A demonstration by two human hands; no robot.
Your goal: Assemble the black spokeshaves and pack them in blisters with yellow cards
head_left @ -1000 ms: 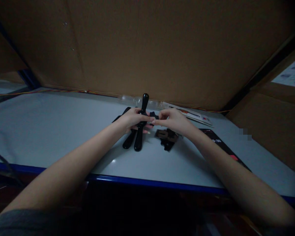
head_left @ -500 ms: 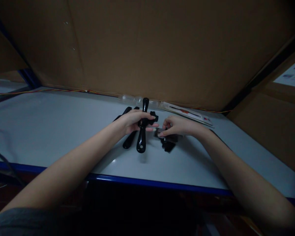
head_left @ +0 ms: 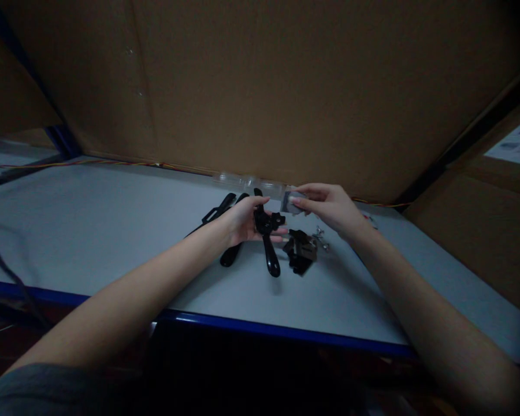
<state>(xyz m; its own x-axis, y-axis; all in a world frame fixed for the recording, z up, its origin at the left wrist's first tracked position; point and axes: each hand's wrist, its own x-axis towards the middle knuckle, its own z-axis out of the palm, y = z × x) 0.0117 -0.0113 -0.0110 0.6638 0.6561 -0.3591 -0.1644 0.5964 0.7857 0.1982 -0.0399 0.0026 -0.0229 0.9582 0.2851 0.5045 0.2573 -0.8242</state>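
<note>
The left hand [head_left: 240,224] is palm up, its fingers outstretched and the thumb lying over the upper arm of a two-ended black handle [head_left: 271,257], which rests across the fingers. A small black lobed knob [head_left: 278,219] sits at the handle's middle, on its right side; whether it is attached I cannot tell. The right hand [head_left: 329,205] pinches a small flat grey piece [head_left: 288,202] between thumb and fingers, just above the knob in view. On the desk [head_left: 121,225], a cluster of black parts [head_left: 301,251] lies near the left fingertips, with shiny metal fittings [head_left: 320,238] beside it. A slim black handle [head_left: 230,255] lies partly behind the left hand, and clear plastic packaging [head_left: 242,181] stretches along the back.

The step in hand looks like handling small parts beside the supported handle; the next move seems to call for a steady left palm and a light right pinch.
</note>
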